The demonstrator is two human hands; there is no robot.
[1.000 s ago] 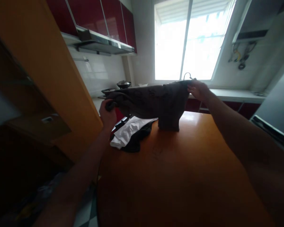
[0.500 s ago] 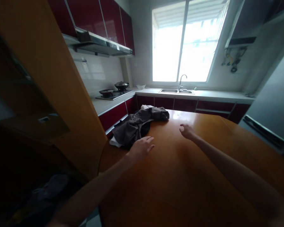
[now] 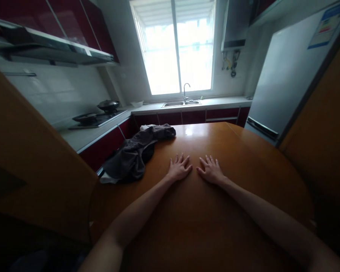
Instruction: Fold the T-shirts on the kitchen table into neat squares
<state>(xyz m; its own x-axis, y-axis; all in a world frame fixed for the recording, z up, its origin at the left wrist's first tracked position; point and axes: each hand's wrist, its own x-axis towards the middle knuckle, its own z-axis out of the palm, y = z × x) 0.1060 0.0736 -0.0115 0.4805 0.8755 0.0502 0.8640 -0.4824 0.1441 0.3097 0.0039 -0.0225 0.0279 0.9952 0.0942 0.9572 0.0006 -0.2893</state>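
Both of my hands lie palm down on the wooden table point(image 3: 198, 211), side by side with a small gap between the thumbs. My left hand point(image 3: 179, 169) has its fingers spread and holds nothing. Just as flat, my right hand point(image 3: 211, 170) rests with fingers apart, also holding nothing. To the left of my left hand, not touching it, is a heap of dark grey clothing point(image 3: 130, 155), with white and black cloth showing from under it. The exact garments in the heap cannot be made out.
Past the table runs a white counter with a sink point(image 3: 174, 104) and a faucet point(image 3: 184, 92). A lidded wok point(image 3: 108, 105) and a pan point(image 3: 86, 118) are on the stove at left. A fridge point(image 3: 283, 75) stands at right, and a wooden panel point(image 3: 42, 158) borders the left.
My hands have come down flat on the table and closer together, with fingers spread. The view has turned to the right, bringing more of the fridge into sight. The clothing heap looks unchanged.
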